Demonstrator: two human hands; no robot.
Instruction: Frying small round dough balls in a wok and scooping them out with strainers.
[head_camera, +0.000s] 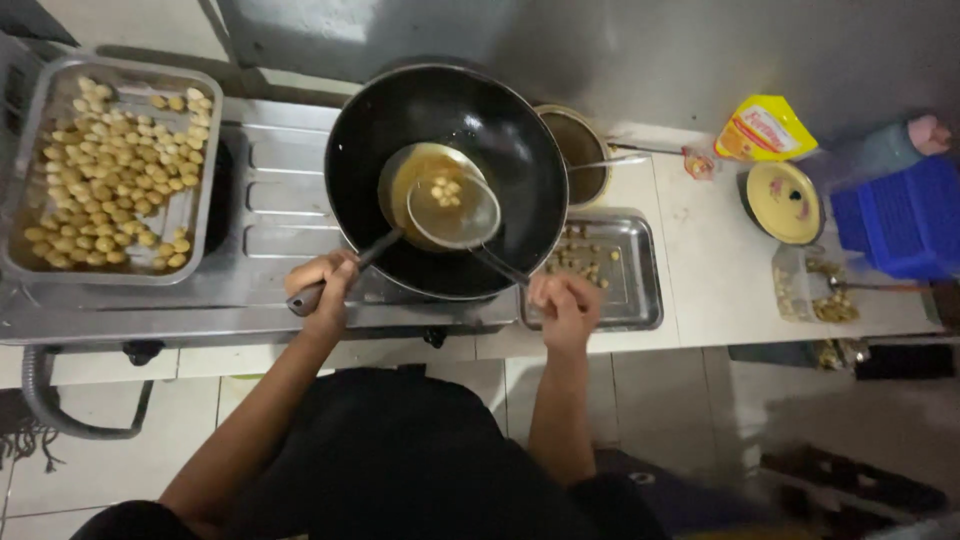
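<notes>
A black wok (446, 180) sits on a steel gas stove (270, 250), with a pool of oil at its bottom. My left hand (325, 285) grips the dark handle of a utensil that reaches into the oil. My right hand (565, 308) holds the handle of a round wire skimmer (452, 208), which hovers over the oil with a few small pale balls in it.
A steel tray (30, 200) of many fried balls rests on the stove's left side. A smaller steel tray (640, 270) with several balls lies right of the wok. Behind are a pot of oil (582, 150), a yellow pouch (765, 128), a yellow lid (785, 202) and a blue basket (900, 220).
</notes>
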